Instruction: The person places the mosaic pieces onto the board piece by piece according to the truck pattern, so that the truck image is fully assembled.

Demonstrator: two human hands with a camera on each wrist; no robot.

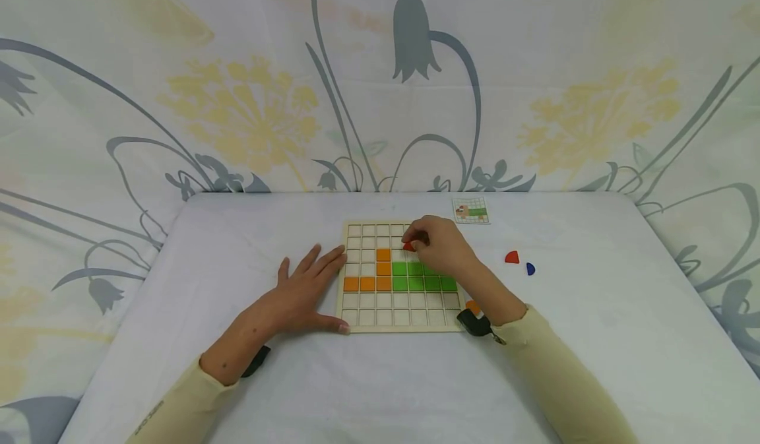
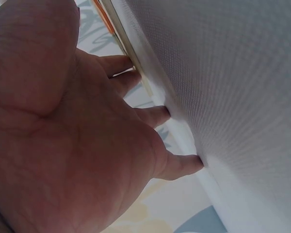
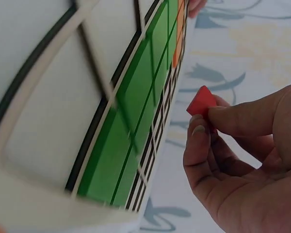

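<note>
A wooden grid board [image 1: 404, 330] lies on the table. My left hand [image 1: 299, 299] rests at its left side with straight, spread fingers; fingertips and thumb touch that edge. Between thumb and fingers, my right hand [image 1: 445, 246] pinches a small red tile [image 1: 408, 247] over the upper right of the grid. In the right wrist view the red tile [image 3: 202, 101] shows a pointed corner, apart from the board. Orange square tiles [image 1: 383, 268] fill several cells at left centre. Green tiles [image 1: 415, 282] fill two rows to their right, partly hidden by my right hand.
A small picture card [image 1: 472, 210] with a coloured grid lies behind the board. To the right are a red quarter-round tile [image 1: 512, 257] and a blue half-round tile [image 1: 531, 269]. An orange piece [image 1: 472, 307] shows by my right wrist, partly covered.
</note>
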